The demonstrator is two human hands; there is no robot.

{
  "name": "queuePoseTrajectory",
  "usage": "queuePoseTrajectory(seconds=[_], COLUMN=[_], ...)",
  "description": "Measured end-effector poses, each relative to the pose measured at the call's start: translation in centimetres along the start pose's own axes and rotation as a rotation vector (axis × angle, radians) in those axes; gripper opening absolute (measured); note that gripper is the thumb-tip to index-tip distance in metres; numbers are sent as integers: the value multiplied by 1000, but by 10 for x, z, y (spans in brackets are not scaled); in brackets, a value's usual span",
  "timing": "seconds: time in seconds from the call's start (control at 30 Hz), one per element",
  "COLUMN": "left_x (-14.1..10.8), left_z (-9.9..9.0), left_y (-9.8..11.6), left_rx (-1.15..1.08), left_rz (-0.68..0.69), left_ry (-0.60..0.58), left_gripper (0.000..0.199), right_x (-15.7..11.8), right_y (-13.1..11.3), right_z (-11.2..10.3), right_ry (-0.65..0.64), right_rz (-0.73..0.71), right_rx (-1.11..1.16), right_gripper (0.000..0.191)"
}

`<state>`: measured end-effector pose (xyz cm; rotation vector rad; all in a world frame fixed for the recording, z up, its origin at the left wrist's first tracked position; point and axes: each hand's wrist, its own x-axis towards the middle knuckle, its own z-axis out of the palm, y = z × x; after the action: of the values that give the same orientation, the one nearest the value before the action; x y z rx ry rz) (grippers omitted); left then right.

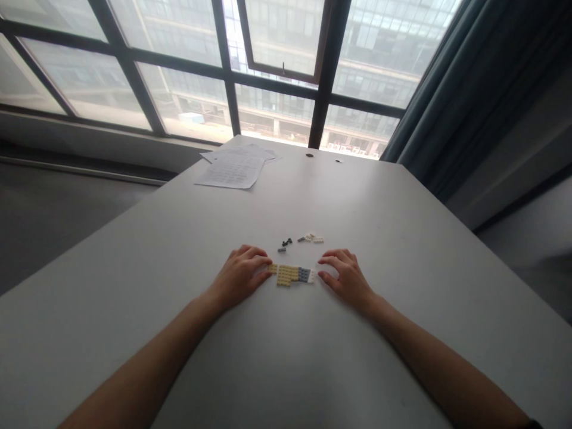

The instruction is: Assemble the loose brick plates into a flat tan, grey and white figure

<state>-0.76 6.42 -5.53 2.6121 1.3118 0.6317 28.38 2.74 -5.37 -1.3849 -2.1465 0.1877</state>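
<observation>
A row of flat building bricks lies on the white table in front of me: a tan brick section [287, 274], a blue-grey brick [304, 274] and a white brick [311, 276] at the right end. At the left end, a small tan brick [273, 269] sits slightly apart from the larger tan section. My left hand [243, 275] has thumb and index finger at this small brick, pinching its outer end. To the right of the white brick, my right hand [346, 278] rests with fingers curved and apart, holding nothing.
Beyond the row lie small black pieces [286, 242], a loose grey brick [282, 250], another dark grey piece [301, 239] and several white pieces [318, 240]. Printed papers [235, 170] lie at the table's far left. Windows and a dark curtain [440, 95] stand behind the table [286, 357].
</observation>
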Motion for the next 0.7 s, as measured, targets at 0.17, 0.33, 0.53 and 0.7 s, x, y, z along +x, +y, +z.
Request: queuePoseTrajectory(seconds=[0.17,0.33,0.53,0.7], left_x=[0,1,1,1], left_z=[1,1,-1,0], left_y=[0,1,3,3], left_rx=[14,14,19,13], left_rz=[18,27,31,36], left_ry=[-11,-3,-5,-1], left_gripper=[25,25,25,25], right_x=[0,2,2,3], right_y=[-5,-11,-12,-11], right_z=[3,6,8,8], right_ry=[-13,-88,-110,-114], right_rz=[-6,-15,-12,-25], right_rx=[46,63,63,70], right_gripper=[20,27,25,24])
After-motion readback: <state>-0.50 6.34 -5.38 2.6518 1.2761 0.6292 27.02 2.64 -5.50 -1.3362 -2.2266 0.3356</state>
